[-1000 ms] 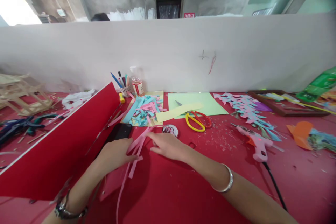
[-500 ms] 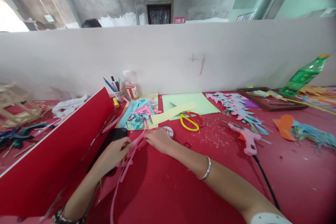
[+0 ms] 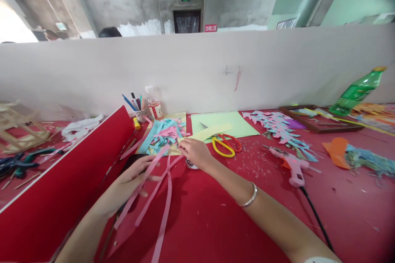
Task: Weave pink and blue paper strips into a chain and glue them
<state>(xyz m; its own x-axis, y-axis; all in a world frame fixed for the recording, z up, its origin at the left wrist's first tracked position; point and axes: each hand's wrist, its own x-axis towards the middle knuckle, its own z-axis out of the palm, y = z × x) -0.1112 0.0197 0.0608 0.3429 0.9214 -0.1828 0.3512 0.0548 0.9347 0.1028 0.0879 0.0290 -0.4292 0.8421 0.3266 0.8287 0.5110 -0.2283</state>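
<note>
Long pink paper strips point(image 3: 166, 201) hang and spread over the red table in front of me. My right hand point(image 3: 196, 153) is closed, pinching the far end of the strips. My left hand point(image 3: 131, 178) has its fingers stretched apart, and one pink strip runs across the front of it. Partly hidden under my right hand is a small round item point(image 3: 191, 166), perhaps a tape roll. Beyond the hands lies a pile of cut pink and blue paper pieces point(image 3: 166, 133). Scissors with yellow and red handles point(image 3: 224, 148) rest beside a pale yellow paper strip point(image 3: 212, 131).
A red board point(image 3: 74, 181) stands along the left. At the right lie a pink glue gun point(image 3: 294, 166) with its cord, a paper garland point(image 3: 274, 127), a brown tray point(image 3: 321, 125) and a tilted green bottle point(image 3: 358, 90). Behind are a pen cup point(image 3: 140, 114) and a clear bottle point(image 3: 154, 104).
My left hand has spread its fingers, and the pink strips have fanned out toward me. My right hand has shifted slightly right and up with the strip ends.
</note>
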